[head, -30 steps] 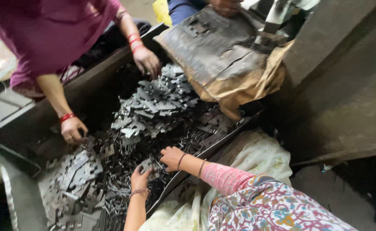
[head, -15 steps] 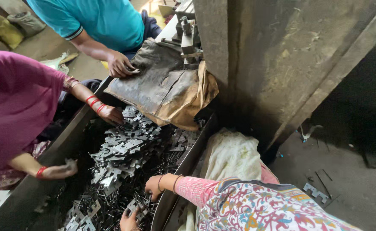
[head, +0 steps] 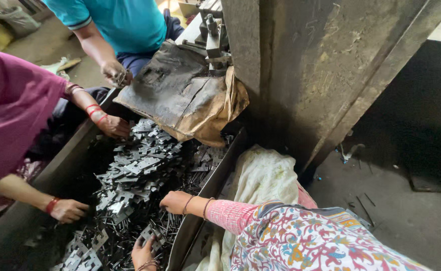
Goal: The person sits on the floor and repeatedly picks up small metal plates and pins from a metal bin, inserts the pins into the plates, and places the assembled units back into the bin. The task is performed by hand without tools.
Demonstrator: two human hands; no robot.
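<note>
While the right hand (head: 174, 201) is resting knuckles-up on the heap of flat grey metal pieces (head: 140, 168), its fingers are curling down into the scrap, though I can't tell if they're actually gripping anything. That hand is sitting around 6 o'clock in the view, with bangles at the wrist and a pink sleeve (head: 230, 215) trailing off toward 4 o'clock. The left hand (head: 144, 253) is poking in right at the bottom edge, fingers closing around a small stamped metal piece (head: 151, 236) just above it. Both hands are working inside a long dark metal trough (head: 200, 200), and the stamped pieces are filling it from about 7 o'clock up to the centre.

Other people are at it too. Someone in a magenta garment (head: 9, 115) at 9 o'clock is reaching in with two hands, one (head: 114, 125) touching the top of the heap, the other (head: 69, 210) lying loosely curled near the trough's far wall at 8 o'clock. Someone in a teal shirt (head: 120, 22) at 11 o'clock is holding a hand (head: 116, 74) against a grimy sheet of brown cardboard (head: 180, 95) that's draping over the trough's upper end. A big rusty steel column (head: 321, 65) is filling the 1 o'clock side, and a pale cloth (head: 263, 175) is lying just beside the trough.
</note>
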